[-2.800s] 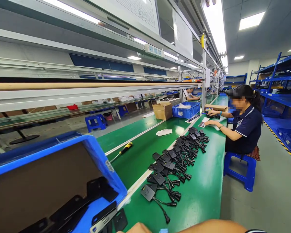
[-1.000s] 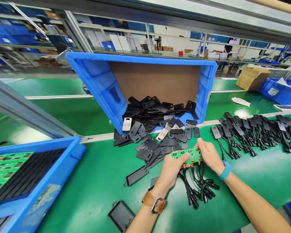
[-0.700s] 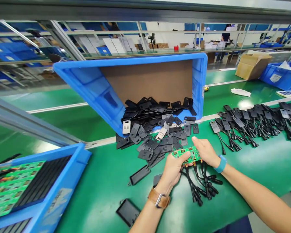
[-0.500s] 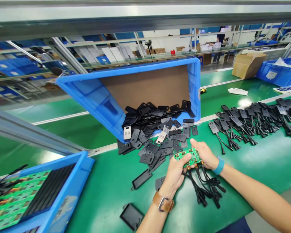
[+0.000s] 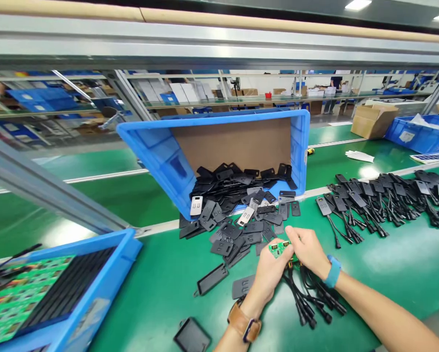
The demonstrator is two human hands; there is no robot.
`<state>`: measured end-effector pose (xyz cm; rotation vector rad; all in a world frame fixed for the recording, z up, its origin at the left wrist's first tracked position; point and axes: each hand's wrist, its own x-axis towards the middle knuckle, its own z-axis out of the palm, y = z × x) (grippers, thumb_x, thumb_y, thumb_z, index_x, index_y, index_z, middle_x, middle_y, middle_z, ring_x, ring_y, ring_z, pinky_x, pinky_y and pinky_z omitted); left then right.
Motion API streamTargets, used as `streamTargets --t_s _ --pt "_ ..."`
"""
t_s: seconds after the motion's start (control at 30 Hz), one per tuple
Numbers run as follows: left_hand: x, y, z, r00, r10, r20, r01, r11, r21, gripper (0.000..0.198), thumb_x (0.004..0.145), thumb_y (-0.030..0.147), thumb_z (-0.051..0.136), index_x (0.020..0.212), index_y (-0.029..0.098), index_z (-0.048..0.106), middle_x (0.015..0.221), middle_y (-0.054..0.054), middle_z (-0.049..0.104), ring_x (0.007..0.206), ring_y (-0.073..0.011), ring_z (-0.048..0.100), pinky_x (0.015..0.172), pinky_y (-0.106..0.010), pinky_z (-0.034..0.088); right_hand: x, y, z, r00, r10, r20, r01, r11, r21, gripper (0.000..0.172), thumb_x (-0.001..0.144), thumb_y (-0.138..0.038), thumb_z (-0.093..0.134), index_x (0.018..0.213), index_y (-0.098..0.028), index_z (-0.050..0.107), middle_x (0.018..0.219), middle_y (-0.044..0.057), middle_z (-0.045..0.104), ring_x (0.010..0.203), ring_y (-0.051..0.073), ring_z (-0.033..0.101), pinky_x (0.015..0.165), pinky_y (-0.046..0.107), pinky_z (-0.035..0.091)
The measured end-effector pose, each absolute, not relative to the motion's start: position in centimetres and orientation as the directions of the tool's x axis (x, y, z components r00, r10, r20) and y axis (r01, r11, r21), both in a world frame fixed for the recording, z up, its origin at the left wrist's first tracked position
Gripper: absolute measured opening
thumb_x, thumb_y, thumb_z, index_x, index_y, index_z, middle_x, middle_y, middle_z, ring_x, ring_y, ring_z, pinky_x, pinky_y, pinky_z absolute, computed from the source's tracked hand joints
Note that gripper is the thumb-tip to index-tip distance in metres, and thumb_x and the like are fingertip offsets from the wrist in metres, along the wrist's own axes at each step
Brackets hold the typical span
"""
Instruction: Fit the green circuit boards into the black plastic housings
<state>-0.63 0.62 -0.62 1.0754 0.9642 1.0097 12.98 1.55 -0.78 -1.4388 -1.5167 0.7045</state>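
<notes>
My left hand and my right hand both grip a small green circuit board just above the green bench. Black cables with connectors hang from the board and lie on the bench below my hands. A spill of flat black plastic covers lies directly behind the board, running out of a tipped blue bin. My left wrist wears a brown-strapped watch, my right a blue band.
A long row of black cabled units lies to the right. A blue tray with green boards stands at the near left. Two black shells lie near my left arm. A cardboard box and blue crate are far right.
The view swung from a seated co-worker down the line to my own bench. My hands closed in on the board, which now shows less surface and sits slightly lower.
</notes>
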Motion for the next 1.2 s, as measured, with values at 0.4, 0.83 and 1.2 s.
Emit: streamTargets --t_s 0.4,0.83,1.2 --pt "-0.2 0.2 0.0 0.205 0.961 -0.187 -0.348 0.250 0.903 0.043 0.069 0.052 0.081 0.080 0.016 0.060 0.068 0.003 0.055 0.060 -0.0093 0.046 0.056 -0.020 0.040 13.8 2.2 -1.1 0.095 0.960 0.264 0.525 0.177 -0.832 0.058 0.096 -0.061 0.041 0.054 -0.021 0.038 0.054 -0.002 0.039 0.053 0.013 0.035 0.054 0.029 0.026" --pt "1.0 -0.4 -1.7 -0.031 0.999 0.027 -0.099 -0.030 0.995 0.047 0.089 0.063 0.049 0.070 0.020 0.053 0.072 -0.001 0.055 0.070 -0.0168 0.047 0.067 -0.027 0.039 11.4 -0.2 -0.8 0.022 0.948 0.318 0.712 0.208 -0.670 0.046 0.099 -0.049 0.041 0.063 -0.022 0.041 0.053 -0.004 0.040 0.051 0.013 0.029 0.056 0.030 0.021" --pt "0.3 -0.2 -1.7 -0.076 0.995 0.071 0.040 -0.068 0.997 0.048 0.091 0.056 0.049 0.058 0.022 0.054 0.058 -0.001 0.050 0.058 -0.0171 0.042 0.060 -0.029 0.033 11.5 0.5 -0.9 -0.027 0.980 0.199 0.272 0.199 -0.941 0.050 0.098 -0.054 0.040 0.060 -0.021 0.037 0.059 -0.004 0.032 0.057 0.011 0.029 0.053 0.026 0.025"
